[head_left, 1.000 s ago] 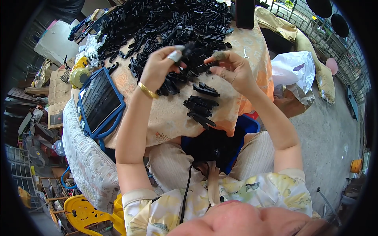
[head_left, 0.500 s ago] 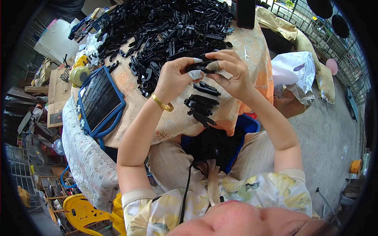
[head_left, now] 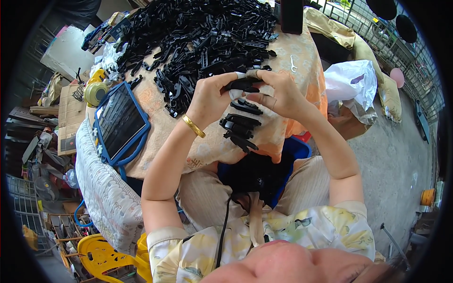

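Between them, my left hand [head_left: 212, 96] and my right hand [head_left: 278, 94] pinch a small black plastic part [head_left: 243, 84] above the table. White wraps cover fingertips of the left hand, and a tan wrap covers a finger of the right. Just below the hands, several similar black plastic parts [head_left: 239, 124] lie in a short column on the tablecloth [head_left: 181, 144]. Beyond them spreads a large heap of black plastic parts [head_left: 207, 35]. The exact shape of the held part is partly hidden by my fingers.
At the left of the table lies a blue-framed tablet [head_left: 121, 123]. A blue bin [head_left: 297, 150] with dark contents sits between my knees. A black upright object [head_left: 292, 16] stands at the far edge, with a white hook-shaped piece [head_left: 293, 64] nearer. White plastic bag [head_left: 351, 80] at right.
Both hands have come slightly lower and closer together around the black part, the right hand's fingers now folded in more. The table's parts look unmoved.
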### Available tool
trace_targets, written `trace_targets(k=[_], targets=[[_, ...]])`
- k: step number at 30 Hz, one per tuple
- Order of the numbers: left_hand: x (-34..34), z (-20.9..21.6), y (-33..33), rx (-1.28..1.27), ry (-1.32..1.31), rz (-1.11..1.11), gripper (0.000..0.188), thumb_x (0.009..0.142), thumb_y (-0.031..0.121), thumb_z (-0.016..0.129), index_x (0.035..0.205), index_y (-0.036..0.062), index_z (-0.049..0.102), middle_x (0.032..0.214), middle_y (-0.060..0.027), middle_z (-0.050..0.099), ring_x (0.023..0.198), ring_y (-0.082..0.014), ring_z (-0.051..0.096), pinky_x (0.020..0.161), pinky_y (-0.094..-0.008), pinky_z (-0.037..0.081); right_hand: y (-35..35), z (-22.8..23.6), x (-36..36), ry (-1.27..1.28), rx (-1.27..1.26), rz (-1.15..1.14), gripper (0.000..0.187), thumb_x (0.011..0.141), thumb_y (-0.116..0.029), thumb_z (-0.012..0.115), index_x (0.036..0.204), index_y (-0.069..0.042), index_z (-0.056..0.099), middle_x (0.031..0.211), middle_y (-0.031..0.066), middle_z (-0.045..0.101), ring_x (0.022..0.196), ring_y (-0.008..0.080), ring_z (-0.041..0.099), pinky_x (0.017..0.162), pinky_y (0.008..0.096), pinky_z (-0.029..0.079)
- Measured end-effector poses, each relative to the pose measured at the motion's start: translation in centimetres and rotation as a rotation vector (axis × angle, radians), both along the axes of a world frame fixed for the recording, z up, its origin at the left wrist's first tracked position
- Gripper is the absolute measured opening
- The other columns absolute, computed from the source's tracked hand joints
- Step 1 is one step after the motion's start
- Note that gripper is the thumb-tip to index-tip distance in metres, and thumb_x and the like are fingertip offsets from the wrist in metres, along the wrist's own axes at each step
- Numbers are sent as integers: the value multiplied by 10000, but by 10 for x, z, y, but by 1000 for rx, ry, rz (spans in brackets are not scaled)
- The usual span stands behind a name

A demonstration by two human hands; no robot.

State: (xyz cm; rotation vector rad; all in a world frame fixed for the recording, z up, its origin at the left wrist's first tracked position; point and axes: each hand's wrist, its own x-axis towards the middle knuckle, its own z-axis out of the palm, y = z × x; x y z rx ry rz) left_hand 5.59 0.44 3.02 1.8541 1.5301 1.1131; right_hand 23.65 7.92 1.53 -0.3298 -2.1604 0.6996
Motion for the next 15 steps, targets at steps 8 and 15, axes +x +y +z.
trace_targets(k=[8,15], targets=[[0,-2,-2,115,52,-16,307,742,-51,642,1046,-28,609,851,-34,651,764,-50,579,656,-197,489,-2,-2,0,-48,4,-54,279,716,-68,700,966,13,609,775,138,641,679,209,634,626,282,472],[2,-4,-2,65,26,-13,289,723,-42,670,1008,-22,630,837,-28,647,750,-43,572,654,-191,486,-4,-3,3,27,-111,7,191,732,-67,685,906,-4,637,753,145,640,645,179,623,577,278,476]])
